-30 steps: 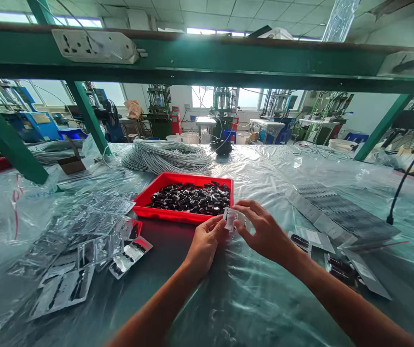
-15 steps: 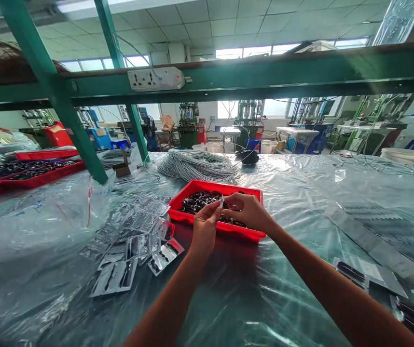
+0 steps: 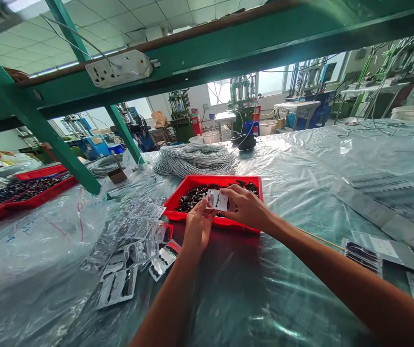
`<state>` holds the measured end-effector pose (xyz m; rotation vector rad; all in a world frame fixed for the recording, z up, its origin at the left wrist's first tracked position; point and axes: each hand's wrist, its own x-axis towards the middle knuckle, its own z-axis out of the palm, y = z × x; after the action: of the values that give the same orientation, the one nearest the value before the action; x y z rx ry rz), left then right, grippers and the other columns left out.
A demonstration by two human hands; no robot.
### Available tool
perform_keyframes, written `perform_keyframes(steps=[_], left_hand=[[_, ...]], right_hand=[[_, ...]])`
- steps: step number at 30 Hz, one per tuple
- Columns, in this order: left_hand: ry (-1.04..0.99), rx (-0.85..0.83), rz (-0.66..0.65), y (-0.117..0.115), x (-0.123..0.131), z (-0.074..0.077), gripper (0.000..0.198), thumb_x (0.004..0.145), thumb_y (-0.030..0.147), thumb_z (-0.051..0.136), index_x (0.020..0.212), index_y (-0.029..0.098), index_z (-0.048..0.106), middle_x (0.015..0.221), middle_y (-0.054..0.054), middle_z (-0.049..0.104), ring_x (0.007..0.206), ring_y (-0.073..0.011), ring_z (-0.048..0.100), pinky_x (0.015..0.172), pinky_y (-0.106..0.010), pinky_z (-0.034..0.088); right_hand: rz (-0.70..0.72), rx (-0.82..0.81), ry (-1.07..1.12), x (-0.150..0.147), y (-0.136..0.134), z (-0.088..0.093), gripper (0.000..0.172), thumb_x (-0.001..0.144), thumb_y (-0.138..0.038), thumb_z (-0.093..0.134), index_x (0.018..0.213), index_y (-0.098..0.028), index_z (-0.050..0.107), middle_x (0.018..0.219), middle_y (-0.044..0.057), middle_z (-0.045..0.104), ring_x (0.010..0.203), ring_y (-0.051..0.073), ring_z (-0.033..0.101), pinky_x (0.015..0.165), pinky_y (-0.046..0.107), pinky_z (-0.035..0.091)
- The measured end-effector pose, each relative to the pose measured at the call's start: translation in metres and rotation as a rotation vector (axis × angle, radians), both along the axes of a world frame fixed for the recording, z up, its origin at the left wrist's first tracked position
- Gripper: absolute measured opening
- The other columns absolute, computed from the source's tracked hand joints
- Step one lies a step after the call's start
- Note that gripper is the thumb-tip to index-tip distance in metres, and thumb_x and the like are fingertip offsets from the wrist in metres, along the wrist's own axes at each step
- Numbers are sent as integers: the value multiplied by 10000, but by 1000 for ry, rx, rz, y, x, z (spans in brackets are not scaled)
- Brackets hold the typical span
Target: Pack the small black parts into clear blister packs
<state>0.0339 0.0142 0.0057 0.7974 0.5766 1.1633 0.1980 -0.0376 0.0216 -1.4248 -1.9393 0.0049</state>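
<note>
- Two bare hands meet over the near edge of a red tray (image 3: 255, 185), just in front of the viewer.
- The right hand (image 3: 247, 208) pinches one small clear pouch (image 3: 217, 199) by its right end, fingers closed on it.
- The left hand (image 3: 197, 226) comes up from below, its grip nipping the pouch's left lower corner.
- The pouch sits between the hands, long axis running left to right, face toward the viewer; both hands are equally near.
- One tray lies directly behind it, full of small black parts (image 3: 196, 193), too many to count.
- Left on the desk (image 3: 286, 294), a loose heap of filled pouches (image 3: 131, 241).
- One grey cable coil (image 3: 196, 160) lies beyond the tray.
</note>
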Motion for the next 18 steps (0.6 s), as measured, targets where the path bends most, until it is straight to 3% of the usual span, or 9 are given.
perform_keyframes(steps=[4, 9, 14, 18], left_hand=[[79, 119, -109, -9, 2, 3, 377, 656, 348, 871, 920, 134, 707, 964, -71, 727, 956, -197, 676, 921, -339, 515], [84, 181, -34, -11, 3, 3, 348, 610, 336, 893, 861, 159, 730, 877, -35, 731, 887, -176, 673, 863, -294, 496], [186, 300, -91, -6, -2, 0, 349, 649, 358, 861, 932, 186, 750, 853, -22, 730, 811, -156, 652, 799, -267, 484], [310, 381, -54, -5, -5, 2, 310, 692, 381, 822, 923, 188, 746, 865, -20, 725, 829, -167, 639, 819, -279, 475]], right_hand=[[-43, 124, -86, -4, -2, 4, 521, 803, -244, 771, 1277, -162, 572, 1195, 151, 651, 1089, 311, 634, 908, 462, 539], [-35, 221, -100, -14, -4, 0, 476, 811, -242, 761, 1243, -149, 585, 1329, 194, 619, 1249, 354, 572, 1040, 540, 475], [58, 150, 143, -17, -3, -9, 409, 877, -271, 692, 1239, -146, 549, 1316, 195, 637, 1210, 304, 626, 981, 438, 535], [73, 76, 178, -7, 0, -6, 293, 876, -274, 691, 1135, -184, 588, 1307, 156, 655, 1143, 290, 670, 950, 396, 538]])
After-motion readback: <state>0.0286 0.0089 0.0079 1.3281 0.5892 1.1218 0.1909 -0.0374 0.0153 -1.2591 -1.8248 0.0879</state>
